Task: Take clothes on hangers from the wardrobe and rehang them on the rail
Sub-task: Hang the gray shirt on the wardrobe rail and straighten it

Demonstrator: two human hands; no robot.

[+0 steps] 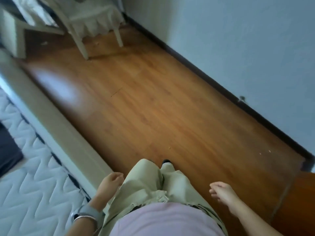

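View tilted and blurred, looking down along a wooden floor [153, 99] between a bed and a wall.

Left hand [110, 182] low at the left, beside the hip, fingers loosely curled inward, nothing held. Grey watch [87, 212] and a silver bangle [83, 218] on that wrist.

Right hand [221, 191] low at the right, out from the body over the floor, fingers loosely bent and slightly spread, nothing held. Bare forearm running back to the lower right corner.

Pale khaki trousers [150, 181] and a pink top [162, 220] filling the bottom centre; tip of a dark shoe [166, 161] just showing past the trouser hem.

Left edge: white quilted mattress [34, 176] with a zigzag stitch, a dark blue item [8, 150] lying on it, cream bed frame [56, 123] running diagonally alongside the floor.

Top left: white chair [95, 23] with a frilled seat cover, standing on the floor near the wall; pale cloth draped over its back. White furniture [12, 31] just left of it, too blurred to identify.

Right: pale bluish wall [238, 40] with a dark skirting board [221, 87] along its base. Bright glare patch on the floor near the bed frame. A few small specks on the boards.

No wardrobe, rail, hangers or clothes for hanging within view; location cannot be told.
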